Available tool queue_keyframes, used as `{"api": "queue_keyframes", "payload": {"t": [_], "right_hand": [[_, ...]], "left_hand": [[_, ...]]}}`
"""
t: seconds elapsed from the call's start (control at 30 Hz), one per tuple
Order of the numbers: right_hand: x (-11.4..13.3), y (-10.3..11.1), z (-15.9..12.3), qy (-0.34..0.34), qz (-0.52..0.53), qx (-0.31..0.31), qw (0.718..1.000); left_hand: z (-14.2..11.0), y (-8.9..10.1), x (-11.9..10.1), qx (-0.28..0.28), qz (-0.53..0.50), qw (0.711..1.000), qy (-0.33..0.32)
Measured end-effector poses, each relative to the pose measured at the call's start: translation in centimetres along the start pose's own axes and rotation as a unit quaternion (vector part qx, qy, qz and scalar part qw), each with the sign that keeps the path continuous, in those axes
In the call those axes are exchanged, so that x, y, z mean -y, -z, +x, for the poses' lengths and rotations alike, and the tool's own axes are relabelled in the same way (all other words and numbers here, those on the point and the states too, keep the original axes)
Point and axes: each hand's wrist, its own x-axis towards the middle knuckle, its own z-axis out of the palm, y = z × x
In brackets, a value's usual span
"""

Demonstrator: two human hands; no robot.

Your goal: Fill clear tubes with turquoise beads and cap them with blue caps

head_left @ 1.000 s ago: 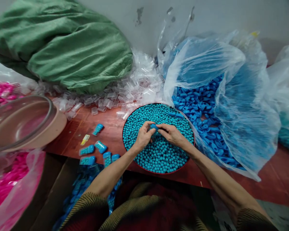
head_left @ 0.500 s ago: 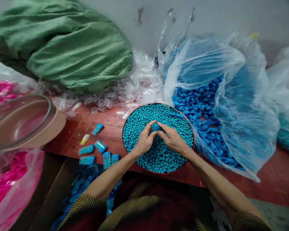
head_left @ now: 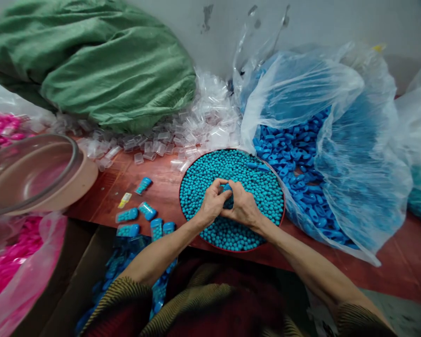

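Note:
Over a round red-rimmed tray [head_left: 284,213] heaped with turquoise beads [head_left: 231,164], my two hands meet at the fingertips. My left hand [head_left: 211,203] is closed on a small blue cap [head_left: 228,189], and my right hand [head_left: 244,206] pinches it from the other side. Fingers hide most of it, so I cannot tell whether a clear container is under it. Two loose blue caps [head_left: 258,166] lie on the beads near the far right rim. Several filled clear containers with blue caps [head_left: 147,211] rest on the red table to the left.
Blue caps [head_left: 301,154] spill from a plastic bag [head_left: 365,154] at the right. Clear empty containers [head_left: 210,117] are piled behind the tray, beside a green sack [head_left: 119,70]. Stacked basins [head_left: 87,182] stand at the left, above pink pieces [head_left: 14,262] in a bag.
My right hand has turned and its fingers have curled in closer around the blue cap. The hands stay above the beads; the whole view has shifted slightly.

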Motion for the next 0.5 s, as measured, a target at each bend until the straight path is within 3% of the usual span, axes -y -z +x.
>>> {"api": "queue_keyframes", "payload": {"t": [0.17, 0.37, 0.5], "right_hand": [[0.5, 0.1, 0.0, -0.04, 0.05, 0.014, 0.998], [0.0, 1.2, 0.6, -0.057, 0.177, 0.053, 0.981], [0.4, 1.7, 0.6, -0.048, 0.153, 0.071, 0.984]], "left_hand": [[-0.3, 0.3, -0.5, -0.008, -0.023, 1.0, 0.003], [-0.2, 1.8, -1.5, 0.096, -0.121, 0.987, 0.035], [-0.3, 2.2, -1.2, 0.086, -0.127, 0.988, 0.036]]}}
